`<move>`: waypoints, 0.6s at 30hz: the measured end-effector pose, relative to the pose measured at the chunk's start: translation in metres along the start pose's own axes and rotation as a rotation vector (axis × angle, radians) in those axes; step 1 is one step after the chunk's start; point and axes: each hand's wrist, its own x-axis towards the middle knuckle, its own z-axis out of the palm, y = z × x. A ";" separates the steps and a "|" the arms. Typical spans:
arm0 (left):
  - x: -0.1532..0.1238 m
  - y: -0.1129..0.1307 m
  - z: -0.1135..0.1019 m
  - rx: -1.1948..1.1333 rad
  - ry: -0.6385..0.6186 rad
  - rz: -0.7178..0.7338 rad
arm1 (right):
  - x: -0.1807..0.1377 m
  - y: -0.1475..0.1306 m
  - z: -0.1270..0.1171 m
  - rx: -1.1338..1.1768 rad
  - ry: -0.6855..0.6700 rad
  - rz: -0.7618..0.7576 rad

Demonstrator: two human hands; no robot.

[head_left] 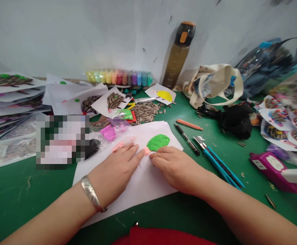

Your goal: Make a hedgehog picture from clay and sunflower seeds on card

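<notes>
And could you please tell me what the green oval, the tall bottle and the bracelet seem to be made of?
Green oval: probably soft modelling clay, fairly matte, judging by its slightly uneven surface and rounded edge.
Tall bottle: likely tinted plastic, though glass is possible; its smooth brownish body looks translucent.
Bracelet: apparently silver-coloured metal, judging by its bright sheen and patterned band.

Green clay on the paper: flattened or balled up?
Flattened: the green clay forms a broad, low oval on the white paper, just beyond the right hand.
</notes>
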 end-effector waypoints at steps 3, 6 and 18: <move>0.000 0.001 -0.001 -0.012 0.005 -0.017 | 0.001 0.000 -0.001 0.001 0.002 0.000; 0.000 0.001 -0.001 -0.017 0.005 -0.007 | 0.002 0.000 -0.001 0.002 0.010 -0.005; 0.002 0.004 -0.006 0.017 0.022 0.006 | 0.000 0.000 0.002 -0.003 -0.020 0.008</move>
